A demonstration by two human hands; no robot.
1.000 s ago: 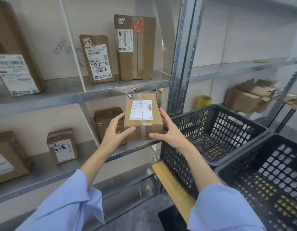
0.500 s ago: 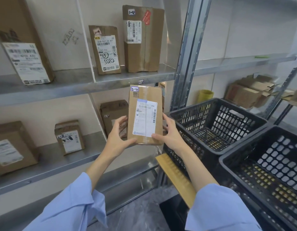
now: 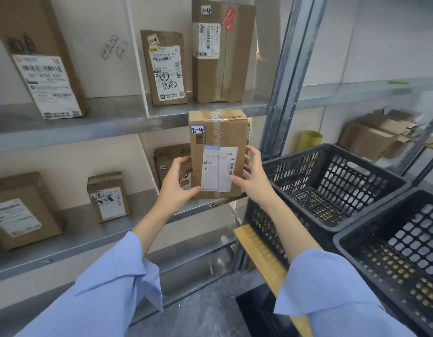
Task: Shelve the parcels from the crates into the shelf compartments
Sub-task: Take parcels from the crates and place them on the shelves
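Observation:
A brown cardboard parcel (image 3: 217, 152) marked "2-4", with a white label on its front, stands upright at the front edge of the middle shelf (image 3: 142, 210). My left hand (image 3: 177, 186) grips its lower left side and my right hand (image 3: 253, 177) grips its lower right side. Behind it in the same compartment stands another brown parcel (image 3: 168, 161), partly hidden. Two black plastic crates (image 3: 332, 181) (image 3: 392, 259) sit at the right, with no parcels visible inside.
The upper shelf (image 3: 205, 109) holds two upright parcels marked "1-4" (image 3: 165, 66) (image 3: 221, 52) and a large one at the left (image 3: 44, 69). The middle shelf's left compartment holds two more parcels (image 3: 108, 197) (image 3: 21, 210). A grey upright post (image 3: 286, 76) divides the racks. Flattened cartons (image 3: 380, 132) lie beyond.
The parcel was turned from lying tilted to standing upright, label facing me, and moved closer to the middle shelf's right compartment. Both hands kept hold of it.

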